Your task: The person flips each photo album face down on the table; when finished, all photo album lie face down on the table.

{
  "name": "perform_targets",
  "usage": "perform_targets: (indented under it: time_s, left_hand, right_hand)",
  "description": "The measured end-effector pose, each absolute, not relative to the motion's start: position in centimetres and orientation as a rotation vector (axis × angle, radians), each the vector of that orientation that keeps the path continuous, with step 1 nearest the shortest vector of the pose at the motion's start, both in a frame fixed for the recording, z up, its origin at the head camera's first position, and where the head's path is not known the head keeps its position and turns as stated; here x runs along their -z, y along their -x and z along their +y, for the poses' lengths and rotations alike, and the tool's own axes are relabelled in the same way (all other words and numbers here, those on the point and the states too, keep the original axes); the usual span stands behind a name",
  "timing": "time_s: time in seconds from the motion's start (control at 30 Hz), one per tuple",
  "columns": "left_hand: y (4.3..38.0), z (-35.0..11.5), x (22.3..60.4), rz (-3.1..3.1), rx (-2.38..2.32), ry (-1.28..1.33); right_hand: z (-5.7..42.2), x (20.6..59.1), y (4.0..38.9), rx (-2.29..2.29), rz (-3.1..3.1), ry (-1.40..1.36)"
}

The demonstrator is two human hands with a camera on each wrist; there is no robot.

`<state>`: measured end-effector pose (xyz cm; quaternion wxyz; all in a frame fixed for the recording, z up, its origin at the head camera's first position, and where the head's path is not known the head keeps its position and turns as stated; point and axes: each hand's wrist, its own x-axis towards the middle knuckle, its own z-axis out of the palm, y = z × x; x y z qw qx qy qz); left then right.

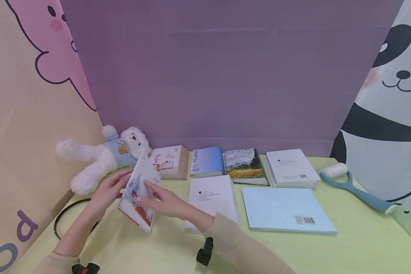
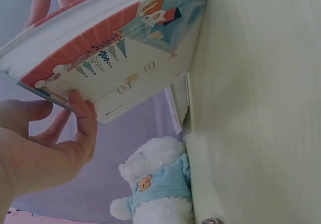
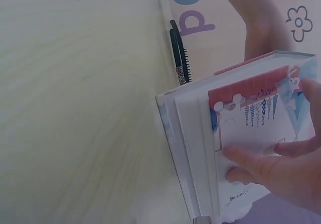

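Observation:
A hardcover book with a red, white and blue illustrated cover stands upright and tilted at the left of the table. My left hand grips its far edge; in the left wrist view, the left thumb and fingers pinch the cover's edge. Across the cover facing me, the fingers of my right hand are spread, their tips touching it. The right wrist view shows these fingertips on the cover beside the white page block. Whether the book's lower edge rests on the table cannot be told.
A white plush bear lies behind my left hand, and a black headband lies below it. Books line the back, including a blue one and a painted one. A pale blue folder and a lint roller lie at right.

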<state>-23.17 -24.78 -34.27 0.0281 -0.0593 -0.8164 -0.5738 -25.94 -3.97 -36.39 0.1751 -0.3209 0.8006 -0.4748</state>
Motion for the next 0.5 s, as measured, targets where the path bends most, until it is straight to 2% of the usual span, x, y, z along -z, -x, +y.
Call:
perform_targets:
  time_s: [0.5]
  left_hand:
    - [23.4, -23.7, 35.0, -2.495, 1.869, 0.298]
  right_hand:
    - [-3.8, 35.3, 25.1, 1.72, 2.033, 0.697]
